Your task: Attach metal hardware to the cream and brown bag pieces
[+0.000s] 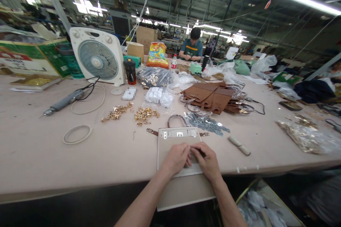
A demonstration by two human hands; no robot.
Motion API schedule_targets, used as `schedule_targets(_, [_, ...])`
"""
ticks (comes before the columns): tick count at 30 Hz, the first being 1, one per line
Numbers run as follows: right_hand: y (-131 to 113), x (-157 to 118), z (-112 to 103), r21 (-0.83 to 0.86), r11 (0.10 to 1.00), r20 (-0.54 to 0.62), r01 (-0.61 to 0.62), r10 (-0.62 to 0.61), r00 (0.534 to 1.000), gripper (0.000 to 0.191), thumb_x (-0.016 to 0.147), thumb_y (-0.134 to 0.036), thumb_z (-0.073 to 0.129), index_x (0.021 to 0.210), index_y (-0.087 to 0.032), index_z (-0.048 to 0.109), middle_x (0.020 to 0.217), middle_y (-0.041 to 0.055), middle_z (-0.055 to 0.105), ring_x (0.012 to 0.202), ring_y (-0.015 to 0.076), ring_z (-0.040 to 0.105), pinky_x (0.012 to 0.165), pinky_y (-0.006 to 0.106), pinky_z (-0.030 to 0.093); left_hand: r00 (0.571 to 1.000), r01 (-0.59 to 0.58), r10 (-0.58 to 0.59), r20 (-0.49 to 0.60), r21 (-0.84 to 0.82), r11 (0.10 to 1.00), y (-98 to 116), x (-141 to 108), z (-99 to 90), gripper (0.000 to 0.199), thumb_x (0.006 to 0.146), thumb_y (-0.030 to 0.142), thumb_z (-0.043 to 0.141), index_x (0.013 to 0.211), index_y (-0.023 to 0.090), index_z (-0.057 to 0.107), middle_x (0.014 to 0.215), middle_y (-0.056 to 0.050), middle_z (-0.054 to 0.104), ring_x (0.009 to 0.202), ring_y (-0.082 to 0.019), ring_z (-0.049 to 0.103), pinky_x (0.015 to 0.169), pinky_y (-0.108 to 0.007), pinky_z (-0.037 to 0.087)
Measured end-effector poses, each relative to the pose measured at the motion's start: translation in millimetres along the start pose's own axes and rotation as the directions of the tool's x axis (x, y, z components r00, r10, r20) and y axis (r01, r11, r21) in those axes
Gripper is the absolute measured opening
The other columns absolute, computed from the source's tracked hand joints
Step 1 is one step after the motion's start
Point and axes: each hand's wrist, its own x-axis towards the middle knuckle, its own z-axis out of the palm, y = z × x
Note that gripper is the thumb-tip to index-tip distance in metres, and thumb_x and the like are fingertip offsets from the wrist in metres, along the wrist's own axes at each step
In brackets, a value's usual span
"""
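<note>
A beige bag panel (165, 154) lies at the table's front edge, its lower part hanging over. Metal fittings (180, 134) show along its upper strip, and a brown handle (176, 116) arches behind it. Brown straps with metal plates stick out at both upper corners. Over the panel's middle, my left hand (179, 156) is closed, fingertips pinched together. My right hand (206, 156) meets it from the right, thumb and fingers also pinched. Whatever sits between the fingertips is too small to make out.
Gold hardware piles (146, 115), grey metal pieces (207, 122) and brown leather panels (210, 96) lie beyond the bag. A tape roll (77, 135), a power screwdriver (64, 102) and a white fan (98, 56) are leftward. A rolled cloth (239, 145) lies right. A person (192, 46) sits across.
</note>
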Motion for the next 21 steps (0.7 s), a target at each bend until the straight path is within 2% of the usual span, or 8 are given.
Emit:
schedule_targets(3, [-1.8,-0.1,0.2,-0.017,1.0,0.007,0.009,-0.009,1.0,0.015,0.104,-0.036,0.063,0.099,-0.027,0.074,0.098,0.007,0.072,0.093,0.0259,0.067,0.086,0.039,0.054,1.0,0.0,0.0,-0.02,0.03,1.0,1.9,-0.1,-0.5,0.035,0.106,0.043,0.039,0.099,0.018,0.062,0.074,-0.002,0.069,0.055,-0.017,0.071,0.048,-0.022,0.052])
schedule_targets(6, [-3.0,0.2,0.3,-0.028,0.999,0.021,0.019,-0.018,1.0,0.016,0.105,-0.034,0.061,0.098,-0.026,0.073,0.097,0.0063,0.071,0.092,0.0251,0.066,0.085,0.038,0.053,0.999,0.023,-0.02,-0.047,0.073,0.997,4.1,-1.9,-3.6,0.028,0.104,0.041,0.044,0.112,0.02,0.059,0.076,-0.002,0.072,0.055,-0.018,0.071,0.05,-0.023,0.053])
schedule_targets(10, [-4.8,0.8,-0.4,-0.029,0.999,0.048,0.023,-0.022,0.999,0.014,0.105,-0.033,0.061,0.099,-0.026,0.072,0.098,0.0053,0.07,0.093,0.0244,0.066,0.086,0.037,0.052,1.0,0.007,-0.003,-0.027,0.134,0.991,5.3,-5.8,-8.8,0.024,0.104,0.041,0.045,0.099,0.021,0.057,0.075,-0.001,0.073,0.054,-0.016,0.069,0.055,-0.023,0.052])
schedule_targets(15, [-6.0,1.9,-1.1,0.03,0.999,0.095,0.021,-0.024,0.995,0.012,0.104,-0.033,0.064,0.098,-0.026,0.072,0.096,0.0041,0.07,0.091,0.0235,0.066,0.084,0.035,0.052,1.0,-0.001,0.003,-0.019,0.092,0.996,3.4,-9.3,-11.6,0.022,0.105,0.038,0.044,0.098,0.022,0.057,0.07,0.002,0.07,0.054,-0.014,0.067,0.056,-0.022,0.05])
schedule_targets(21, [-4.1,2.0,-0.1,0.048,0.998,0.097,0.039,-0.043,0.994,0.009,0.103,-0.031,0.066,0.098,-0.026,0.072,0.098,0.0046,0.069,0.094,0.0234,0.066,0.087,0.036,0.052,1.0,0.008,-0.007,-0.01,0.042,0.999,2.5,-10.1,-11.7,0.021,0.104,0.037,0.045,0.096,0.021,0.055,0.068,0.003,0.067,0.051,-0.013,0.064,0.051,-0.021,0.048])
